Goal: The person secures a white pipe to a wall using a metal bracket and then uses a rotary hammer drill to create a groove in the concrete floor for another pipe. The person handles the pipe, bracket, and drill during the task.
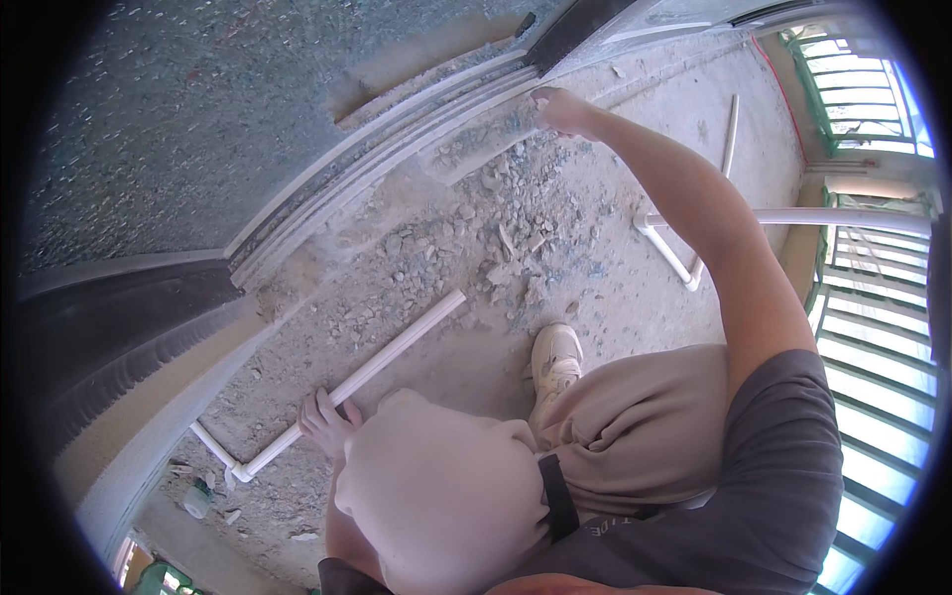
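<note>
White pipe was low over rubble-strewn floor. Left hand gripped it between bend and free end, fingers curled; firm, untwisted hold judged best. Right hand was beside door frame, fingers bent; could not tell if holding anything.

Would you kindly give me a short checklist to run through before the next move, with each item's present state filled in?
1. Left hand on the left white pipe: ok, its fingers lie over it.
2. Elbow fitting meeting that pipe: ok by look; how tightly it fits cannot be seen.
3. Contents of the right hand: cannot tell, the fingers are curled and small in view.
4. Protection on both hands: not ok, they are bare.
5. Smooth footing ahead of the shoe: not ok, rubble lies there.
6. Right-hand white pipework apart from the left pipe: ok.
</note>
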{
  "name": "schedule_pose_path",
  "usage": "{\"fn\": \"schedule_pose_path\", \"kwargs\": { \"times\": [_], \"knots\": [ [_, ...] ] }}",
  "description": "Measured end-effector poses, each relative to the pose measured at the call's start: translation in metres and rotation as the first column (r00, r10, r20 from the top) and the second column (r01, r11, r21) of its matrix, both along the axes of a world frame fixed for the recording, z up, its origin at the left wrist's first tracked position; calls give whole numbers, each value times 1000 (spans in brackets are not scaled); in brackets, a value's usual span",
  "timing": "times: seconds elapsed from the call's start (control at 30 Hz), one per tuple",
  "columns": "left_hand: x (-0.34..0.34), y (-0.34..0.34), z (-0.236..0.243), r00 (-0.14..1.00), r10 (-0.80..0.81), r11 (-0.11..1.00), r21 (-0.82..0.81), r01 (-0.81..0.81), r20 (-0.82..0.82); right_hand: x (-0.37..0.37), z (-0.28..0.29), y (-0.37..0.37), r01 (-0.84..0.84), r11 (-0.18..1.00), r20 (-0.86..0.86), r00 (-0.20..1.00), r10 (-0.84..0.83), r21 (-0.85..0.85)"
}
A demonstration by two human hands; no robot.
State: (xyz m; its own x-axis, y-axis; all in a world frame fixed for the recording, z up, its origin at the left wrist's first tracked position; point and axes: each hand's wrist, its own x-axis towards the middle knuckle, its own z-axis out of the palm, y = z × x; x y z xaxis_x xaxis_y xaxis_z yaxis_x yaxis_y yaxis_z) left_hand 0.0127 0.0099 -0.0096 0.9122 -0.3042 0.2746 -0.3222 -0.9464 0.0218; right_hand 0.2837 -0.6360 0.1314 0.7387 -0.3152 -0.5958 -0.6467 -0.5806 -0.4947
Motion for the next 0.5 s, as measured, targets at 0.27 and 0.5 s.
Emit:
{"fn": "schedule_pose_path", "kwargs": {
  "times": [0.27, 0.5],
  "knots": [
    [0, -1, -1, 1000, 7, 1000, -3, -7, 5, -10, 13, 7, -106, 984, -103, 987, 121, 144],
    [0, -5, 5, 1000, 14, 999, -34, -15, -12, 4, 7, 7, -71, 995, -17, 997, 73, 72]
  ]
}}
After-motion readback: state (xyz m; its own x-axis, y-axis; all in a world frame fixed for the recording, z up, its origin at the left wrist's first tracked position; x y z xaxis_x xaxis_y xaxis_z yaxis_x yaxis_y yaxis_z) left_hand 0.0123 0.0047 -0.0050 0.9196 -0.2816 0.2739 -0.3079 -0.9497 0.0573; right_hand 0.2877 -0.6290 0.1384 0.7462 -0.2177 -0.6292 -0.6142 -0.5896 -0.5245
